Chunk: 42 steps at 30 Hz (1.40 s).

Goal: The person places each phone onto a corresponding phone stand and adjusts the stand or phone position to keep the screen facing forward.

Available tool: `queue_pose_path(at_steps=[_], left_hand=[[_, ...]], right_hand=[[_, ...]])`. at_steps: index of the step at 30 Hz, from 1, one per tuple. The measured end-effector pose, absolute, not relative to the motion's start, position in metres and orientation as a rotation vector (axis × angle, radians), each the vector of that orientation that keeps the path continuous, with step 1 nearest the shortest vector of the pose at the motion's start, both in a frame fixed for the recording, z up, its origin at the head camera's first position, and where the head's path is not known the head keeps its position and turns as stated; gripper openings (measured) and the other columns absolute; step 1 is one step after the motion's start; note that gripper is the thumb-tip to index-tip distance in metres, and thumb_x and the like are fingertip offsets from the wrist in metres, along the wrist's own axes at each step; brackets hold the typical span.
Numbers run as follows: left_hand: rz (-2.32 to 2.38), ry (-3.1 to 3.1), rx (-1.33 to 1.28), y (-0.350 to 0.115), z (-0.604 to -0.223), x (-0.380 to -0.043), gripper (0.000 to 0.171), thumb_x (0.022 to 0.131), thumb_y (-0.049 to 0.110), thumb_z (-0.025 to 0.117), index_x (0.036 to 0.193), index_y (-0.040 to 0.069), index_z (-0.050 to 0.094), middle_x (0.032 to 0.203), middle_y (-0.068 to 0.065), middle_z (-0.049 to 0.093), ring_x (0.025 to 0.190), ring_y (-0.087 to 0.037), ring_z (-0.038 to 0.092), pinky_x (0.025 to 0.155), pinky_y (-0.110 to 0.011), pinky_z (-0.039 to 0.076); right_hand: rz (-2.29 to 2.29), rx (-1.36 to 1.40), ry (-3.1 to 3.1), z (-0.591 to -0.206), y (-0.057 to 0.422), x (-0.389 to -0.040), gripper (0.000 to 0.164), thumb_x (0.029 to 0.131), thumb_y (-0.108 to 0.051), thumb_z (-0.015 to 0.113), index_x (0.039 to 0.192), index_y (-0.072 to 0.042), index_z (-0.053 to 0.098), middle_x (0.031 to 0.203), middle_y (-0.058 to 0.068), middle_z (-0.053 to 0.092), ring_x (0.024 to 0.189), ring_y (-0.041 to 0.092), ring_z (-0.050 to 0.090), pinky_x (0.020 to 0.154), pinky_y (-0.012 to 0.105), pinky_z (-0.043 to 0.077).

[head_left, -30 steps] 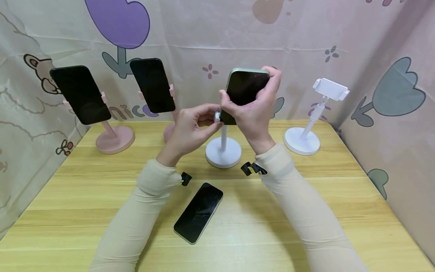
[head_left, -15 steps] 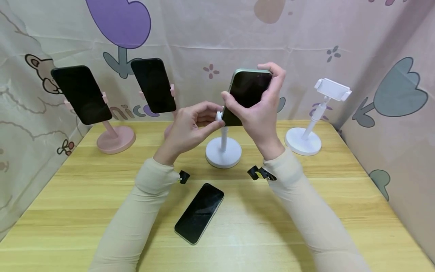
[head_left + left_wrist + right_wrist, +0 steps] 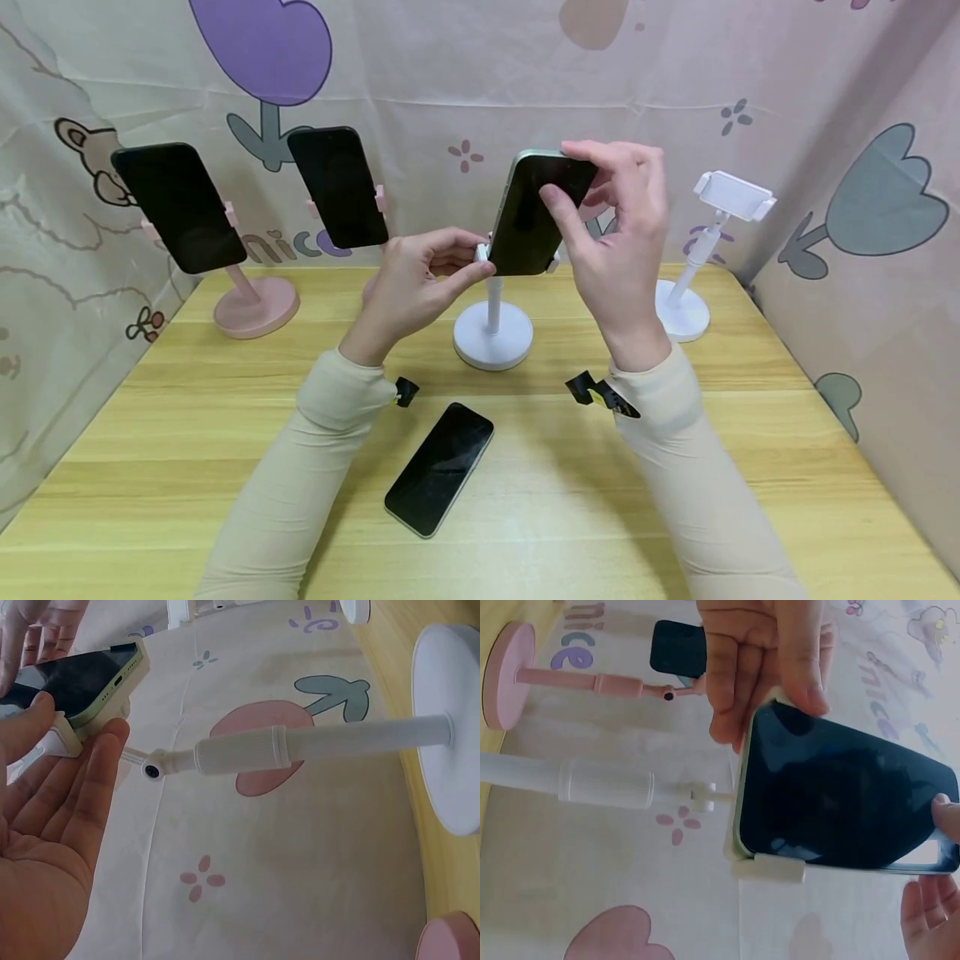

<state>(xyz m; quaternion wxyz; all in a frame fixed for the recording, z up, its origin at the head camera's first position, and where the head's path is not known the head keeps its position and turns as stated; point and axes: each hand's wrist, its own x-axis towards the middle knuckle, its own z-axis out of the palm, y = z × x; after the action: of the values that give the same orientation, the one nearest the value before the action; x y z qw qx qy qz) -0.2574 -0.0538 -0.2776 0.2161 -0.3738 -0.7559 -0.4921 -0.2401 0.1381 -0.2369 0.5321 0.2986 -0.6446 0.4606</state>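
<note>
A smartphone (image 3: 517, 221) with a dark screen and pale green edge stands tilted in the clamp of a white phone stand (image 3: 492, 337). My left hand (image 3: 420, 279) pinches the clamp's left arm (image 3: 482, 253) between thumb and fingers, beside the phone's lower end. Higher up, my right hand (image 3: 626, 208) holds the phone's upper right part, thumb on the screen and forefinger at the top edge. In the right wrist view the clamp's other arm (image 3: 776, 868) lies against the phone's side edge. The left wrist view shows the phone's bottom edge with its charging port (image 3: 118, 680).
Two pink stands at the left each carry a phone, the nearer one's base (image 3: 257, 308) showing fully. Another white stand (image 3: 731, 197) rises at the right, its holder without a phone. A loose phone (image 3: 440, 471) lies on the wooden table (image 3: 570, 517) between the forearms. Patterned cloth hangs behind.
My right hand has moved right, its thumb shifting from the phone's left edge onto the screen. The clamp's right arm has come into view. My left hand stays nearly where it was.
</note>
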Motion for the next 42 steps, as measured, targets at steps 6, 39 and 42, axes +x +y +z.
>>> queue_pose_path(at_steps=[6, 39, 42], left_hand=[[-1.383, -2.098, -1.009, -0.051, -0.277, -0.254, 0.017, 0.080, 0.000, 0.075, 0.095, -0.006, 0.069, 0.085, -0.010, 0.069, 0.070, -0.016, 0.066, 0.065, -0.031, 0.056], [-1.379, -2.048, -1.030, -0.047, -0.279, -0.256, 0.015, 0.080, -0.002, 0.075, 0.093, -0.007, 0.068, 0.085, -0.011, 0.069, 0.071, -0.018, 0.066, 0.067, -0.032, 0.056], [-1.369, -2.048, -1.021, -0.047, -0.279, -0.256, 0.015, 0.080, -0.002, 0.074, 0.093, -0.007, 0.068, 0.085, -0.011, 0.069, 0.070, -0.018, 0.066, 0.065, -0.032, 0.056]], right_hand=[[1.188, 0.758, -1.514, -0.240, 0.145, -0.242, 0.028, 0.080, 0.004, 0.074, 0.104, 0.011, 0.063, 0.102, 0.003, 0.052, 0.072, 0.021, 0.051, 0.064, 0.022, 0.047], [1.104, 0.807, -1.627, -0.273, 0.149, -0.257, 0.033, 0.073, 0.007, 0.078, 0.102, 0.008, 0.062, 0.095, 0.023, 0.050, 0.079, 0.025, 0.052, 0.064, 0.029, 0.049], [1.185, 0.809, -1.631, -0.277, 0.152, -0.261, 0.031, 0.079, 0.008, 0.073, 0.106, 0.010, 0.058, 0.090, 0.021, 0.051, 0.075, 0.021, 0.051, 0.064, 0.025, 0.047]])
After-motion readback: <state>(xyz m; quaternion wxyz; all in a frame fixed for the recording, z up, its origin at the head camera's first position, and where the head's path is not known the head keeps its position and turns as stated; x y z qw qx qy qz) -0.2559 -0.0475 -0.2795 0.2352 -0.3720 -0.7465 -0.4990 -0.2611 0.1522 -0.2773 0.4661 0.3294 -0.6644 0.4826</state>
